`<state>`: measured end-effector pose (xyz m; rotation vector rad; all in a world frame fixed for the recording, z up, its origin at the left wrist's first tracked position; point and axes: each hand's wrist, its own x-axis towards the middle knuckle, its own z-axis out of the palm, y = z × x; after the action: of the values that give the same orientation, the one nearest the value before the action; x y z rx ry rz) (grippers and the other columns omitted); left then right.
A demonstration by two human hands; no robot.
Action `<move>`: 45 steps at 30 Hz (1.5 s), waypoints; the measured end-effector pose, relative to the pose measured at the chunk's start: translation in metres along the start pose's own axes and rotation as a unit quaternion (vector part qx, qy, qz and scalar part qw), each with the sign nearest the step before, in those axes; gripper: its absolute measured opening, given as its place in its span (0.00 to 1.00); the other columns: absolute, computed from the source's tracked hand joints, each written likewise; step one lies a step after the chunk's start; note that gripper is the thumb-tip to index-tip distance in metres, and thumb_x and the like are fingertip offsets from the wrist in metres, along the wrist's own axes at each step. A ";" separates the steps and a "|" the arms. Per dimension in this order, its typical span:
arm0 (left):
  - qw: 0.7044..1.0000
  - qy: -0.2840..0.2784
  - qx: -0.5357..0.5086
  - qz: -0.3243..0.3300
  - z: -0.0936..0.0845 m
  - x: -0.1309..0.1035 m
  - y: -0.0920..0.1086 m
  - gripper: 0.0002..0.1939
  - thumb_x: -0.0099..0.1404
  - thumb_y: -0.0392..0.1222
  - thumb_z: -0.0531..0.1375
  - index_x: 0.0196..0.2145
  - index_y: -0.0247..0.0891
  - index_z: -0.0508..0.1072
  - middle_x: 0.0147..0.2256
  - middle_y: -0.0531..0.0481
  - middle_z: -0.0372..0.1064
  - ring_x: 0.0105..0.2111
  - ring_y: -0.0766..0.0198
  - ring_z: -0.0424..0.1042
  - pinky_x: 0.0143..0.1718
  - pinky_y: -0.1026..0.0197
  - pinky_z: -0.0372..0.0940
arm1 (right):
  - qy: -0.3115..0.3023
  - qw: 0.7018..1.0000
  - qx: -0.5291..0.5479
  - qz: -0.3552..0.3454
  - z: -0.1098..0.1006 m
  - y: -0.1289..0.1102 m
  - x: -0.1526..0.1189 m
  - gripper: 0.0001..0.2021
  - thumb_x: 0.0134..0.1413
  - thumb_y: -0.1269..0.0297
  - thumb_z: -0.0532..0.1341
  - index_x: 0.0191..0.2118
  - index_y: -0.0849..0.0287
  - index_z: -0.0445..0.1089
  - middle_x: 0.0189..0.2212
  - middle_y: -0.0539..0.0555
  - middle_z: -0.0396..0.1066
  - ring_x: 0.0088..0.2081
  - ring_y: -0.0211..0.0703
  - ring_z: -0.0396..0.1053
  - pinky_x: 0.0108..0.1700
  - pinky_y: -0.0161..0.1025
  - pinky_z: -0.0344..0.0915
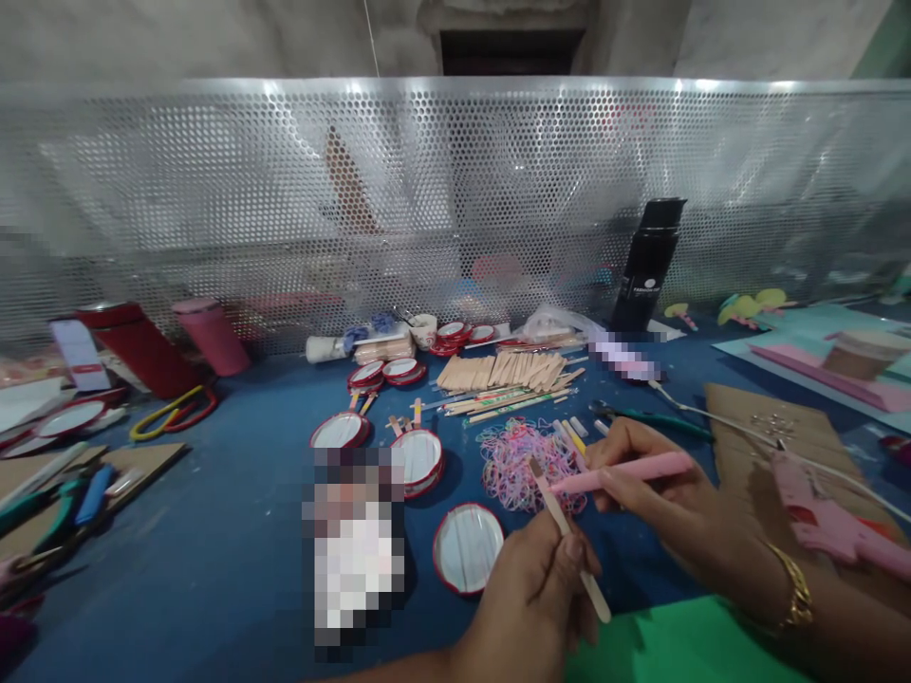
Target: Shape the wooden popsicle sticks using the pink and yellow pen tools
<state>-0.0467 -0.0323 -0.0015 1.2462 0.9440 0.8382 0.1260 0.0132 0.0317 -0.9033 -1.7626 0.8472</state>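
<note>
Holds a stick [556, 507] in the left hand [537, 579], with fingers clamped around it, slanting from a dark upper end down to a pale, rounded lower end. Grips a pink pen [644, 469] in the right hand [651, 493], with fingers pinched together on it and pointing its tip left at the stick, just below the dark end — cannot tell if touching. Wears a gold bracelet [798, 590] on the right wrist.

Above both hands on the tabletop [234, 493], shows a tangle of colored bands [523, 453] behind the stick's dark end. Left of the left hand, shows a round lid [468, 548] with a red rim, lying flat. Farther back, shows stacked lids [416, 460] and a long heap of spare sticks [502, 372]. Near the right hand, shows pliers [665, 420]; farther right, cardboard [733, 427] and a pink glue gun [818, 512]. Below the right hand, shows green paper [661, 645], partly covered.

Toward the back, shows a black bottle [644, 270] before a perforated metal screen [285, 218]. At left, shows a red flask [139, 346] beside a pink flask [212, 337] — plus a pixelated patch on the near tabletop, hidden beyond telling.
</note>
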 end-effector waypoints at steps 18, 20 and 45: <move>0.999 0.021 0.001 -0.024 -0.001 -0.001 0.006 0.24 0.65 0.64 0.52 0.33 0.38 0.65 0.17 0.58 0.60 0.17 0.71 0.56 0.19 0.68 0.50 | 0.020 1.000 0.019 -0.004 0.003 0.008 0.005 0.09 0.60 0.60 0.58 0.29 0.57 0.65 0.25 0.49 0.64 0.28 0.38 0.62 0.31 0.39 0.58; 0.999 0.024 0.002 -0.025 -0.001 -0.001 0.004 0.24 0.64 0.65 0.53 0.33 0.38 0.65 0.17 0.58 0.60 0.16 0.71 0.56 0.19 0.68 0.50 | 0.032 0.999 0.024 -0.004 0.002 0.008 0.006 0.10 0.60 0.60 0.58 0.29 0.57 0.64 0.24 0.48 0.64 0.27 0.38 0.61 0.31 0.38 0.58; 1.000 0.008 -0.001 -0.004 -0.001 -0.002 0.002 0.24 0.66 0.64 0.51 0.33 0.38 0.65 0.17 0.57 0.60 0.16 0.71 0.56 0.18 0.69 0.50 | 0.025 0.999 0.025 -0.010 0.001 0.005 0.003 0.11 0.61 0.58 0.58 0.29 0.57 0.65 0.25 0.49 0.64 0.28 0.39 0.62 0.31 0.38 0.59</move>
<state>-0.0480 -0.0336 0.0011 1.2353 0.9604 0.8425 0.1254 0.0179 0.0280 -0.8670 -1.6972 0.8450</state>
